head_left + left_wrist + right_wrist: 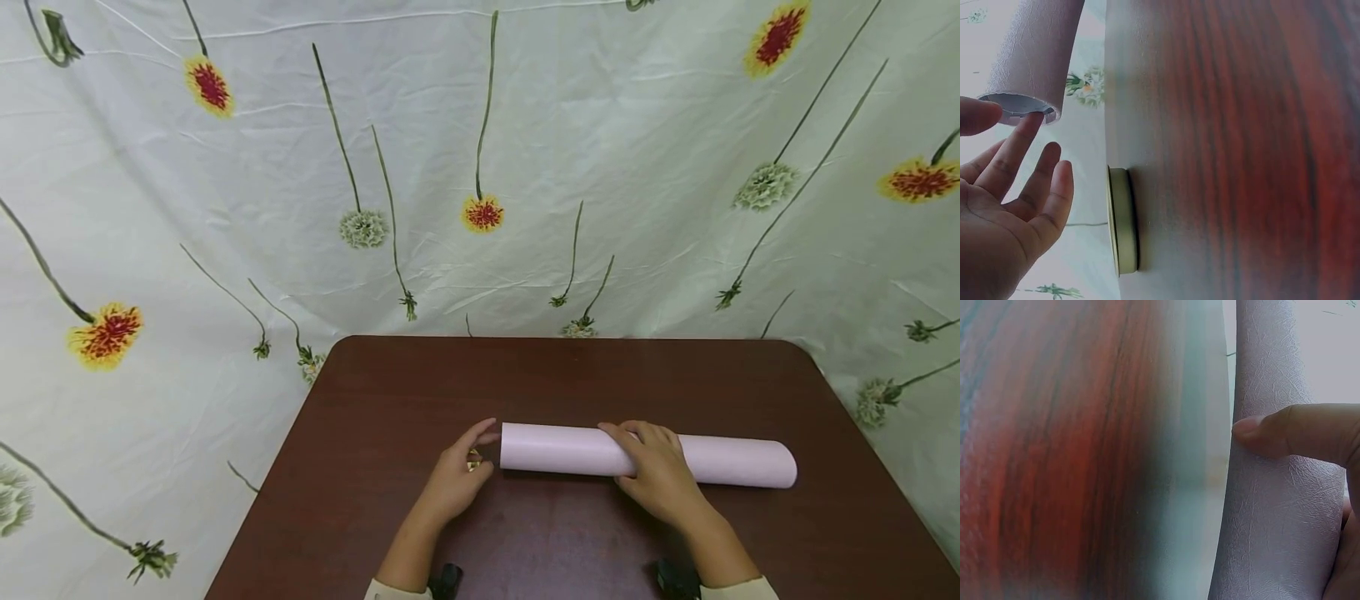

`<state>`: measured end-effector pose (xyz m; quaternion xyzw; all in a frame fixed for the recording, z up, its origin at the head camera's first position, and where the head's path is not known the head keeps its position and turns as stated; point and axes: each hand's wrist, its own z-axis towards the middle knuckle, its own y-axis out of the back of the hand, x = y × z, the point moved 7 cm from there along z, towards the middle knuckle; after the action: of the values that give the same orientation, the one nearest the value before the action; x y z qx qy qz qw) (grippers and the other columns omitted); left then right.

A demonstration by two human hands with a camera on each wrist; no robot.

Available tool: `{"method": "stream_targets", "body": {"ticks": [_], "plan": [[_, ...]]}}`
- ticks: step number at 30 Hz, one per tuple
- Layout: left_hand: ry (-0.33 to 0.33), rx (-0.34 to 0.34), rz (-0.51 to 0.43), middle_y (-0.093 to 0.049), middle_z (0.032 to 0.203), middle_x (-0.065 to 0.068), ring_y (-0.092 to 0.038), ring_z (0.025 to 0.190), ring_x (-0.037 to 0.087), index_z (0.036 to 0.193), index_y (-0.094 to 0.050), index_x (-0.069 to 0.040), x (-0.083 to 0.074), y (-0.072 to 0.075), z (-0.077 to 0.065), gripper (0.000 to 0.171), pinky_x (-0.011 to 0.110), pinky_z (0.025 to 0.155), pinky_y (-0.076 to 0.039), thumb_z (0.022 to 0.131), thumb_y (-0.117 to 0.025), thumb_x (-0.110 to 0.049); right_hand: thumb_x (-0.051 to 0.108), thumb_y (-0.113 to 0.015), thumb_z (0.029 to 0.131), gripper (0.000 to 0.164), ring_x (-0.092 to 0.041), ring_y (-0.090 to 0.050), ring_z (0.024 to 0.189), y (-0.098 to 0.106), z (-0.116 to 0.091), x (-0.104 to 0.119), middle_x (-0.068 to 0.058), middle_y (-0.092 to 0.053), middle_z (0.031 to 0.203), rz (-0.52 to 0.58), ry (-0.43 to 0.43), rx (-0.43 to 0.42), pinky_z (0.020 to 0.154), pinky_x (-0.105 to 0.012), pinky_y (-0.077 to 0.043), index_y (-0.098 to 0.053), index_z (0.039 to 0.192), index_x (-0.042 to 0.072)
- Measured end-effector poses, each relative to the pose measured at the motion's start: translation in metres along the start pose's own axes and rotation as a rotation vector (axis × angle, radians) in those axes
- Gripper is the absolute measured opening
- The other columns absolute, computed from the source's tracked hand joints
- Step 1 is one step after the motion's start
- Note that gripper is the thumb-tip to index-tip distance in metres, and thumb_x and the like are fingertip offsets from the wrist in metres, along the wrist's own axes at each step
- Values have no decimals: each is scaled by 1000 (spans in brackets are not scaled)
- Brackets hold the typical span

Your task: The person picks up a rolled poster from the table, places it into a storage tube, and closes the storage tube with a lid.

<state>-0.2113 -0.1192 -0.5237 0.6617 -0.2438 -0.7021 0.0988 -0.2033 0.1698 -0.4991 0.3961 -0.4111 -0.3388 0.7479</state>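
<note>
A pale pink cylindrical tube (pixel 738 460) with a creased, leathery surface lies crosswise in front of me. My right hand (pixel 663 475) grips it around its middle, the thumb (pixel 1266 434) on the near side. Both wrist views show a gap between tube and tabletop. My left hand (pixel 448 483) is at the tube's open left end, fingers loosely spread. Its index finger (pixel 1019 147) reaches the hollow rim (pixel 1054 114); whether it goes inside I cannot tell. A round gold lid (pixel 1124 222) lies on the table beside the left hand, mostly hidden by it in the head view.
The dark brown wooden table (pixel 562 375) has rounded far corners. Behind and around it hangs a white cloth (pixel 300 167) printed with flowers. Dark objects (pixel 447 581) show by both wrists at the bottom of the head view.
</note>
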Motion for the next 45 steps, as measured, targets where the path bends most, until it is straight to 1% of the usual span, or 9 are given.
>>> {"method": "stream_targets", "body": {"ticks": [7, 11, 15, 20, 23, 27, 29, 38, 45], "plan": [[15, 13, 3, -64, 140, 3, -62, 116, 30, 152, -46, -19, 0, -1, 1, 66, 50, 100, -49, 88, -58, -5, 6, -93, 61, 85, -37, -59, 114, 0, -1, 1, -10, -63, 119, -9, 7, -7, 104, -57, -34, -61, 138, 21], [2, 14, 0, -65, 139, 3, -64, 114, 29, 149, -49, -19, -1, 0, 0, 61, 44, 96, -51, 90, -59, -5, 6, -93, 61, 86, -36, -59, 114, 1, -1, 1, -9, -63, 119, -10, 6, -6, 104, -57, -34, -60, 139, 22], [-37, -5, -18, -67, 133, 4, -64, 115, 27, 144, -55, -18, -1, 4, 2, 54, 37, 92, -53, 93, -62, -4, 7, -94, 61, 87, -36, -59, 114, 1, 0, 0, -10, -63, 120, -14, 10, -13, 103, -58, -34, -60, 139, 22], [-41, -15, -31, -68, 130, 9, -64, 114, 31, 141, -57, -14, 4, 11, 3, 52, 41, 94, -54, 91, -68, -5, 8, -94, 61, 87, -36, -59, 115, 0, -1, -3, -9, -63, 121, -14, 1, -7, 104, -58, -34, -60, 140, 23], [-22, -24, 41, -66, 133, 14, -64, 117, 35, 141, -57, -9, 7, 17, 3, 53, 46, 96, -55, 90, -72, -9, 7, -93, 62, 87, -36, -59, 116, 1, -1, -4, -9, -62, 121, -10, -8, 1, 105, -58, -33, -59, 140, 23], [4, -53, 218, -62, 136, 18, -58, 127, 39, 140, -58, -6, 10, 25, 3, 56, 55, 102, -49, 87, -75, -13, 6, -93, 61, 87, -37, -59, 115, 3, -1, -4, -9, -63, 120, -7, -9, -2, 104, -58, -34, -60, 140, 22], [21, -54, 277, -61, 137, 18, -55, 129, 40, 140, -59, -7, 12, 26, 3, 58, 57, 104, -46, 84, -76, -13, 6, -94, 61, 87, -37, -59, 115, 3, -1, -3, -9, -63, 119, -6, -7, -4, 104, -58, -34, -60, 139, 21], [19, -31, 386, -62, 134, 17, -52, 130, 41, 137, -60, -3, 15, 26, 0, 64, 55, 105, -45, 78, -84, -11, 6, -94, 61, 86, -36, -59, 115, 3, -1, -4, -9, -63, 119, -10, -2, -9, 103, -57, -34, -60, 139, 22], [-28, -42, 501, -67, 126, 17, -55, 123, 40, 129, -66, -3, 15, 27, -1, 60, 53, 103, -46, 71, -84, -1, 6, -94, 61, 86, -36, -59, 115, 3, -2, -4, -10, -63, 119, -16, 2, -12, 103, -57, -35, -61, 138, 21]]}}
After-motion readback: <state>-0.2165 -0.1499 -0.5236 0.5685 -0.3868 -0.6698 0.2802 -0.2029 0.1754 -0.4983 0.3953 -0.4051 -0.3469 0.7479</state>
